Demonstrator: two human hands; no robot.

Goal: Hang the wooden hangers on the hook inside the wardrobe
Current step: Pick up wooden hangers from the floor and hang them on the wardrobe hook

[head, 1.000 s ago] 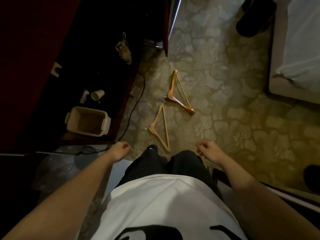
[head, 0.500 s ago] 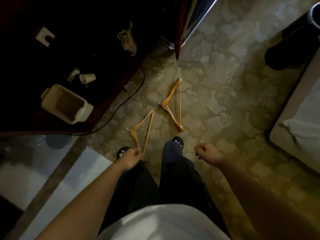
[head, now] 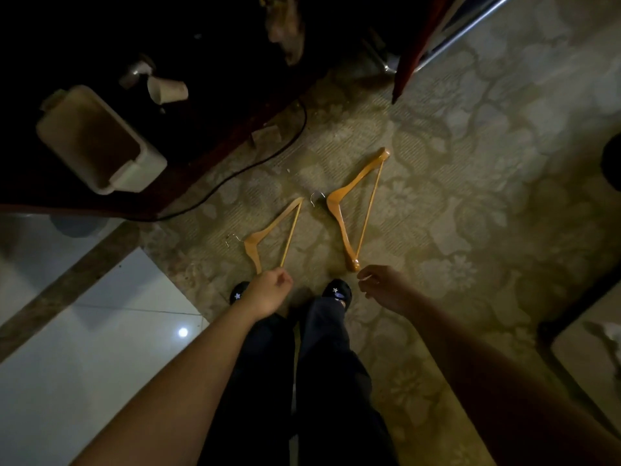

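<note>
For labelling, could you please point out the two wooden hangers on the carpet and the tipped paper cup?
left wooden hanger [head: 251, 242], head view, neck beside its hook
right wooden hanger [head: 332, 200], head view, neck beside its hook
paper cup [head: 168, 90], head view, its side wall

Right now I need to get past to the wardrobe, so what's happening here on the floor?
A person stands on the patterned carpet, bending toward two wooden hangers that lie flat on it. Their left hand, fingers curled, covers the near end of the left hanger; whether it grips it is unclear. Their right hand, loosely curled and holding nothing, is by the near tip of the right hanger. Neither hanger is hung yet.
</note>
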